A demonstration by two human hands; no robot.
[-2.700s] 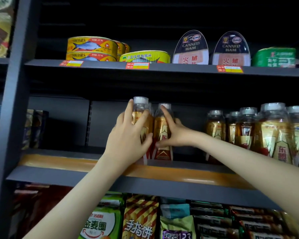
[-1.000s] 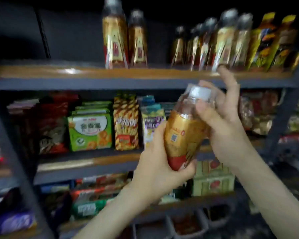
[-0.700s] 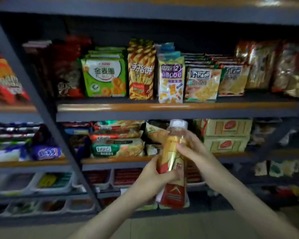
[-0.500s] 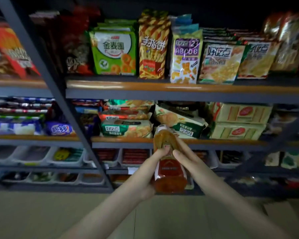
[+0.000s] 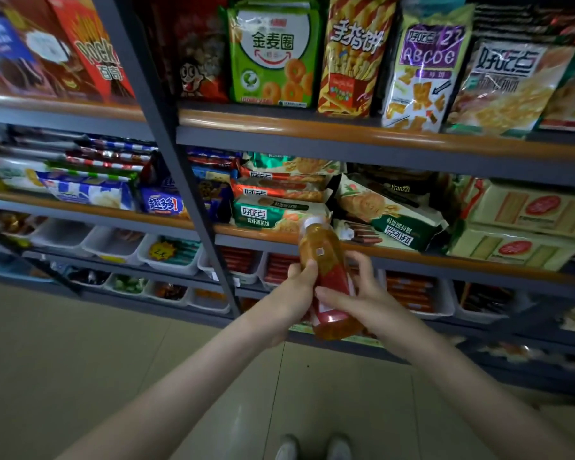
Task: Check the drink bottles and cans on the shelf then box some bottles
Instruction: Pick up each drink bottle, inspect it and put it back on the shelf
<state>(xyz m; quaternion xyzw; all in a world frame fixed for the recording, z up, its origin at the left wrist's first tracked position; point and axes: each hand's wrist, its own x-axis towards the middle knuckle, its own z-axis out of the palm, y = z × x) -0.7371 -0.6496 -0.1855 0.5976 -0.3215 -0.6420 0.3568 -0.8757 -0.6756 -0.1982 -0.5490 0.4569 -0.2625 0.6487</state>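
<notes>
At the bottom edge two light shoes are seen on the tiled floor. Above them, in the air before the shelf, a drink bottle is held by both hands — the left hand is wrapped round its middle, the right hand is curled round its lower part. Its long axis is nearly upright, a little tilted; the white cap is pointed up and away, toward a green biscuit pack behind.

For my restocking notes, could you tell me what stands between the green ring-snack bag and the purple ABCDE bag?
The red-and-yellow striped biscuit-stick bag stands there upright, shown in the head view.
</notes>
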